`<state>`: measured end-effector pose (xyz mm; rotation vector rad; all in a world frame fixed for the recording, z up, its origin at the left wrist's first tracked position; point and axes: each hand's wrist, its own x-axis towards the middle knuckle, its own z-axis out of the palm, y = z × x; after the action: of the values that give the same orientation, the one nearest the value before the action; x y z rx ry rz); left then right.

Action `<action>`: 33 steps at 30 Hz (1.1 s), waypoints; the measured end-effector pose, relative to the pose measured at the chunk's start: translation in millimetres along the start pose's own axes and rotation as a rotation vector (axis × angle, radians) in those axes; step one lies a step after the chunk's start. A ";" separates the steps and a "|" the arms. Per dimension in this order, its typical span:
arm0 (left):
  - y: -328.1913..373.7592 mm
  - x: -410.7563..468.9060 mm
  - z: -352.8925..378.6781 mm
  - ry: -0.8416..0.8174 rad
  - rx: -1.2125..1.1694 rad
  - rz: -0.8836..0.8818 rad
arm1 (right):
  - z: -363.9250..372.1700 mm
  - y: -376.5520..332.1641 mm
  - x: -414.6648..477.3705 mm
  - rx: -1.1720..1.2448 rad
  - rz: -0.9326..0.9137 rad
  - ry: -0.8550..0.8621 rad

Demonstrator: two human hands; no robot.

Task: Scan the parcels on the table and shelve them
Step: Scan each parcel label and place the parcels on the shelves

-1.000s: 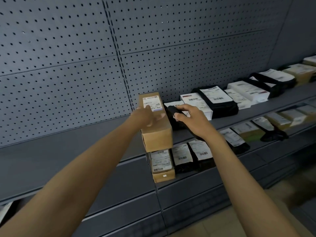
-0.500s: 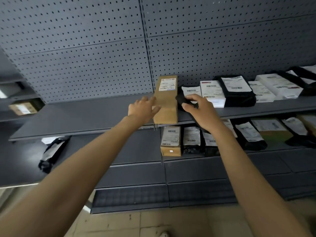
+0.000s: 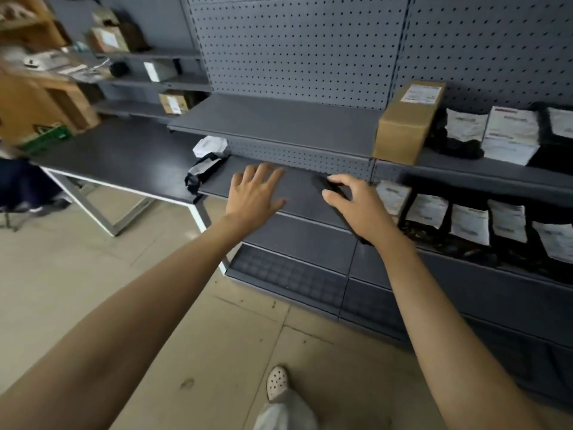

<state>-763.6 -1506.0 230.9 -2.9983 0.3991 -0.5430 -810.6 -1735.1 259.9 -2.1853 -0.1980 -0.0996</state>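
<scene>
A long brown cardboard parcel (image 3: pixel 406 125) with a white label lies on the upper shelf (image 3: pixel 279 122), left of a row of black and white parcels (image 3: pixel 508 135). My left hand (image 3: pixel 255 193) hovers open and holds nothing, well below and left of that box. My right hand (image 3: pixel 356 203) grips a black handheld scanner (image 3: pixel 333 197) in front of the lower shelf. A black table (image 3: pixel 117 153) stands at the left, with a black and white bag (image 3: pixel 204 169) at its right end.
Several labelled black bags (image 3: pixel 465 221) fill the lower shelf at the right. Brown boxes (image 3: pixel 173 102) sit on far shelves at the upper left. A green crate (image 3: pixel 46 139) stands at the table's far left. Tiled floor and my shoe (image 3: pixel 277 383) are below.
My left hand has let go of the brown box, which stays on the upper shelf, and both hands have drawn back and down. My view has swung left toward the table.
</scene>
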 end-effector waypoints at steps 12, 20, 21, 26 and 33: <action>-165.2 -123.1 21.6 -0.124 0.095 -0.256 | 177.6 -83.1 33.5 0.072 -0.104 -0.330; -327.6 -159.6 18.5 -0.171 0.138 -0.351 | 320.9 -179.7 81.2 0.139 -0.144 -0.415; -346.5 -161.8 19.8 -0.172 0.145 -0.352 | 335.6 -188.2 85.7 0.136 -0.140 -0.416; -423.7 -158.6 37.3 -0.187 0.148 -0.352 | 398.5 -220.6 118.3 0.130 -0.111 -0.445; -516.7 -100.1 90.0 -0.237 0.105 -0.341 | 466.7 -238.7 206.9 0.085 -0.063 -0.476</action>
<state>-697.8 -979.5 171.3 -2.9912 -0.1550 -0.2112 -650.5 -1197.2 208.9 -2.0878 -0.5281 0.3918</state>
